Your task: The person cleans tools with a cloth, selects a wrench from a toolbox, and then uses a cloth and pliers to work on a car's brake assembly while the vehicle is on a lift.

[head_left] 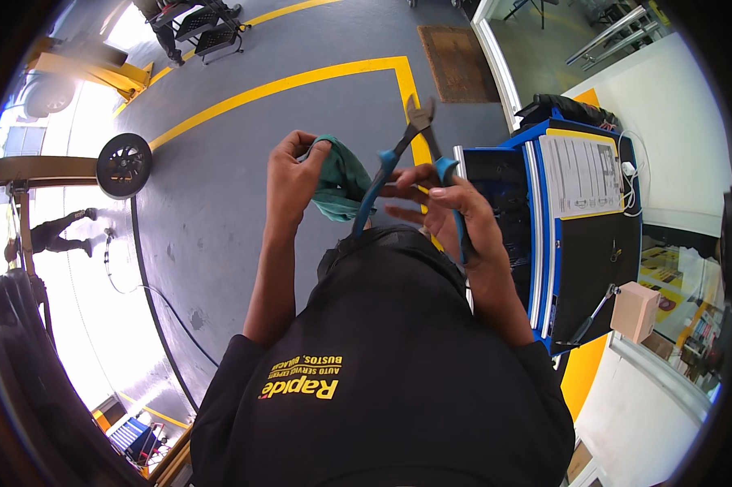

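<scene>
My left hand (293,177) is closed on a bunched green cloth (341,183), pinching its upper edge between thumb and fingers. In my right hand (470,215) is a pair of pliers (420,120) with blue handles and dark metal jaws pointing away from me. The handles are spread, and the jaws look slightly parted. One handle rests against my right palm and thumb; the other stands near the cloth, with my fingers between the two. Pliers and cloth are close together in front of my waist; whether they touch, I cannot tell.
To my right stands a blue tool cabinet (536,243) with an open drawer (496,191). On its black top lie printed sheets (581,174) and a ratchet (597,312), beside a cardboard box (635,312). A wheel (124,166), a hose (179,318) and another person (57,234) are at left.
</scene>
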### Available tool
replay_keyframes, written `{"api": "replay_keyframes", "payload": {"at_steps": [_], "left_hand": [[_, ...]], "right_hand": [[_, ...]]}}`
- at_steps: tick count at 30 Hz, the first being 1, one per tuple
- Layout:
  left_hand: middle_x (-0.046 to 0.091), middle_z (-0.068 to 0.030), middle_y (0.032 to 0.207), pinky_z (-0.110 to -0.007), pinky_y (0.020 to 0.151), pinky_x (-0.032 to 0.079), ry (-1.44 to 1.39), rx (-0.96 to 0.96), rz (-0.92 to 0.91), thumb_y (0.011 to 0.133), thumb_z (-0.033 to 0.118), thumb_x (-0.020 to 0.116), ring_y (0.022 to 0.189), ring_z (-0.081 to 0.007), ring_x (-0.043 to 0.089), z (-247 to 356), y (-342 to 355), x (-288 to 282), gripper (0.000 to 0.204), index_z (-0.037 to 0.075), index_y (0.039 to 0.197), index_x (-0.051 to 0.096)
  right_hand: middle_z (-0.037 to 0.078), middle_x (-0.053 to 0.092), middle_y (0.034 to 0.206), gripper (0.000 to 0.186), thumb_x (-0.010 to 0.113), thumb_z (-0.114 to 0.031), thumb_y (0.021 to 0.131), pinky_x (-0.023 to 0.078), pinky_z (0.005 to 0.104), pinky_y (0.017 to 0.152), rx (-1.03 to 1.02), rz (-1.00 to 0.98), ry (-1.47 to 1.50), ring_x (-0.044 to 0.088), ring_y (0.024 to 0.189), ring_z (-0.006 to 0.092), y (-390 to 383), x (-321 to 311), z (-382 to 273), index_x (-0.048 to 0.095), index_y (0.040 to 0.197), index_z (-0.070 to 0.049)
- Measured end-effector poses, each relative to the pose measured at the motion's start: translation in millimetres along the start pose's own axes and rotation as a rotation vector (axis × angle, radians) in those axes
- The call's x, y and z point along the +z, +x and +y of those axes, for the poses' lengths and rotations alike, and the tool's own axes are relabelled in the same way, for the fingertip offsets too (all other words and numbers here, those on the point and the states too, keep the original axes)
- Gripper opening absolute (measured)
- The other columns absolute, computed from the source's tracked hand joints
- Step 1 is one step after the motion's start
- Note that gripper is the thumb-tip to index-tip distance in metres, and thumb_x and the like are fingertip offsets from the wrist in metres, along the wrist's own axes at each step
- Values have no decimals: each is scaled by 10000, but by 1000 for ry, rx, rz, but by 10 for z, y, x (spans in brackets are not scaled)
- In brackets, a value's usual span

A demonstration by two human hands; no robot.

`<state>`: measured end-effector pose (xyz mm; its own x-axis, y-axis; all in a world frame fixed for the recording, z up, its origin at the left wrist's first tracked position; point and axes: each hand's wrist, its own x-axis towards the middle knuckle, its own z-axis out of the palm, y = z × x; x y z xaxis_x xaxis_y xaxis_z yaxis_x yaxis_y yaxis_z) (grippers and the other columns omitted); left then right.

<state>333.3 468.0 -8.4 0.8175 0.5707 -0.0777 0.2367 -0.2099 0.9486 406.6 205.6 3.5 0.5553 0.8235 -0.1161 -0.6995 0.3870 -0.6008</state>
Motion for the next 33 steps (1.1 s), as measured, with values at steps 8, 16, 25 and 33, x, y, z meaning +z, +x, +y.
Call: {"api": "replay_keyframes", "payload": {"at_steps": [8,16,25,33], "left_hand": [[760,-95,981,-281,768,549,-105,9,-4,967,162,720,867,-135,679,217,-104,16,226,4,1128,714],[784,-128,1076,-277,877,579,-241,203,-26,978,96,744,977,-162,729,81,-87,123,225,28,1181,675],[796,-49,1022,-265,703,523,213,312,114,917,45,781,757,-81,642,109,-165,180,129,42,1033,726],[780,-61,904,-287,688,533,275,339,93,908,47,779,710,-113,655,178,-230,180,126,29,1021,727]], "right_hand": [[219,644,1402,418,598,-166,924,329,571,1230,-114,-140,-317,532,1435,359,91,-143,153,695,1276,38],[199,672,1349,364,586,-120,958,501,458,1142,253,-27,-114,625,1328,318,-42,-11,60,699,1267,36],[188,676,1261,456,597,-83,898,580,428,1051,437,-49,-182,687,1185,283,-98,130,22,663,1325,61],[150,655,1188,500,596,-80,842,600,430,1004,437,-20,-224,669,1098,235,-28,130,35,673,1317,58]]}}
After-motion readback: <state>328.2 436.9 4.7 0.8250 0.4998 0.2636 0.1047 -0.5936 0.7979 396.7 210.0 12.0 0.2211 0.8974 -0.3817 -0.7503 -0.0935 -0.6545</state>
